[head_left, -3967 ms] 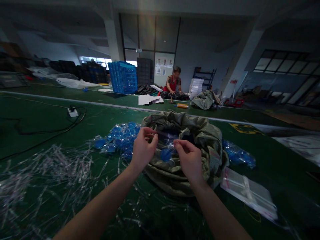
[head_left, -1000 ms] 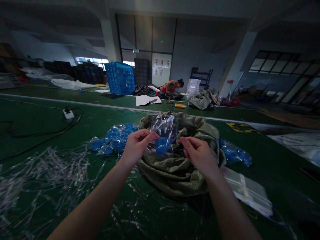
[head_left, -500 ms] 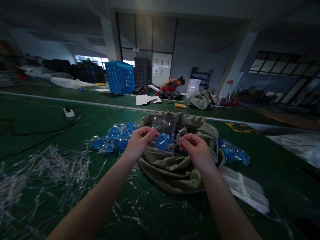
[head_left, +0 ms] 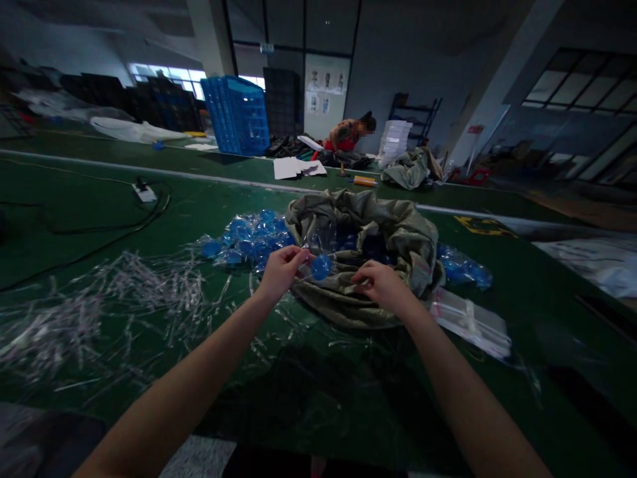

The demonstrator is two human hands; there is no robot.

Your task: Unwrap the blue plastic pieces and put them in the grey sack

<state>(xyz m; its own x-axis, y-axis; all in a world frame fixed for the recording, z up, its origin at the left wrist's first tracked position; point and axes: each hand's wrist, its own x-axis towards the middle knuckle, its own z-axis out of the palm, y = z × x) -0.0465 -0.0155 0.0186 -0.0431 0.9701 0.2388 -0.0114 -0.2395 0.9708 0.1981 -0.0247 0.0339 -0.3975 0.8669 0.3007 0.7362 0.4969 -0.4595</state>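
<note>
Left hand (head_left: 284, 265): We have thumb and fingers brought together in a narrow pinch; this grip has hold of the film at the left edge of a clear bag (head_left: 324, 241).
Right hand (head_left: 379, 284): We have the fingers half curled, right of the bag and apart from the blue piece; we cannot tell whether this grip has hold of anything thin.
Blue disc (head_left: 321, 267): It appears to sit inside the clear bag, between our hands and over the near left part of the sack mouth.
Green sack (head_left: 343, 311): It stands on the bench (head_left: 298, 392) with its rim rolled down; dark blue pieces show inside.
Bagged blue pieces (head_left: 249, 236): They lie heaped left of the sack.
Bag stack (head_left: 470, 322): This banded bundle lies near and right of the sack.
Clear strips (head_left: 154, 285): They are strewn on the left of the bench.
Film handling: In our judgement, we should pinch only the edge, so the thin film does not crease over the disc.
Right-hand placement: We should take the opposite edge level with the left pinch and tension it evenly.
Clearance: We should hold the bag above the rim, since loose film could snag there.
</note>
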